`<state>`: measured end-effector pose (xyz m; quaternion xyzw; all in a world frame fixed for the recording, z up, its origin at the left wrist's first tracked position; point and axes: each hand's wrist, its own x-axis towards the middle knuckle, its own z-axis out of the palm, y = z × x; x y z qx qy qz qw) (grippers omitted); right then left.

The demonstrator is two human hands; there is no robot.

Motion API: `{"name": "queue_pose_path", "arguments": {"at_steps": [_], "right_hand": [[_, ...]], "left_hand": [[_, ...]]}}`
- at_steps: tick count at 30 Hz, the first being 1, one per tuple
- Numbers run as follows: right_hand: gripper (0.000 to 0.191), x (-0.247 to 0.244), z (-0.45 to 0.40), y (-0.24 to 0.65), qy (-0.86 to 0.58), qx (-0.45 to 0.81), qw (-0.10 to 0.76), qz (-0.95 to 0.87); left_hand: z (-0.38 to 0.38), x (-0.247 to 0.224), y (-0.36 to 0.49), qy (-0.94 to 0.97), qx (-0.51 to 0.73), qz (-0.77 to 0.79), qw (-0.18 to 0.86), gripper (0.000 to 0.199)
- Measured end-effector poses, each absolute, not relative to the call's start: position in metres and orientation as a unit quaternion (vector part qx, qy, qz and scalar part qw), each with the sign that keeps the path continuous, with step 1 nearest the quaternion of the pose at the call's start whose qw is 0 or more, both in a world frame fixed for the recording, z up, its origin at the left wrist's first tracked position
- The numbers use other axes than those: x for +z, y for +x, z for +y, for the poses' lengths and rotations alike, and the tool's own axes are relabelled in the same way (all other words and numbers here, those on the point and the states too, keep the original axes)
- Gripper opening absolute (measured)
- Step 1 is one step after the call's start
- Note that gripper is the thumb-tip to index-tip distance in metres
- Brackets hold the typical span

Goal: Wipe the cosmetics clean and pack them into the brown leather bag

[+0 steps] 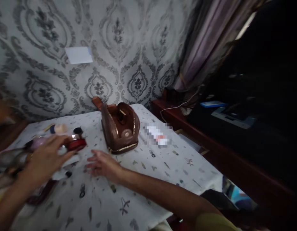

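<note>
Patterned wallpaper (138,35) backs the desk (162,160), where my left hand (46,157) curves beside a red container (77,145), grip unclear; my right hand (102,164), loosely spread and empty, is near the open brown bag (125,141).

Our right hand (102,165) has bare cloth (105,205) on its near side, where we could slide through. Beyond it, slightly right, the bag (124,139) blocks a low reach; its mouth gapes, leaving us a way in from above. Left of our left hand (48,155), blurred clutter (15,158) crowds passage, and a red jar (76,145) sits at the fingertips. Past the bag, the wall (118,69) stops us.
</note>
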<state>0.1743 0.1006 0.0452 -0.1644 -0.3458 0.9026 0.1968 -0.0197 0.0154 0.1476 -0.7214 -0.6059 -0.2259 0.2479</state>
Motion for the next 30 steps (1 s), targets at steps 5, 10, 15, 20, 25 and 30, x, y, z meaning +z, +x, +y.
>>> {"name": "queue_pose_path", "arguments": {"at_steps": [5, 10, 15, 20, 25, 30], "right_hand": [[0.035, 0.052, 0.091, 0.179, -0.154, 0.934, 0.209, -0.244], [0.029, 0.042, 0.086, 0.190, -0.178, 0.940, 0.207, -0.206], [0.044, 0.046, 0.088, 0.192, -0.142, 0.955, 0.166, -0.202], [0.038, 0.046, 0.086, 0.188, -0.144, 0.959, 0.155, -0.190], [0.026, 0.043, 0.085, 0.189, -0.163, 0.953, 0.181, -0.180], [0.026, 0.043, 0.085, 0.189, -0.159, 0.952, 0.165, -0.201]], "left_hand": [[0.004, 0.116, 0.046, -0.727, -0.129, -0.664, 0.119, 0.020], [-0.006, 0.115, 0.044, -0.669, -0.262, -0.689, -0.089, 0.042], [0.002, 0.119, 0.022, -0.461, -0.536, -0.706, -0.046, 0.029], [0.012, 0.098, 0.050, -0.428, -0.580, -0.693, -0.006, 0.026], [0.004, 0.063, 0.077, -0.569, -0.509, -0.645, 0.026, 0.017], [0.001, 0.052, 0.067, -0.653, -0.467, -0.595, 0.035, 0.028]]}}
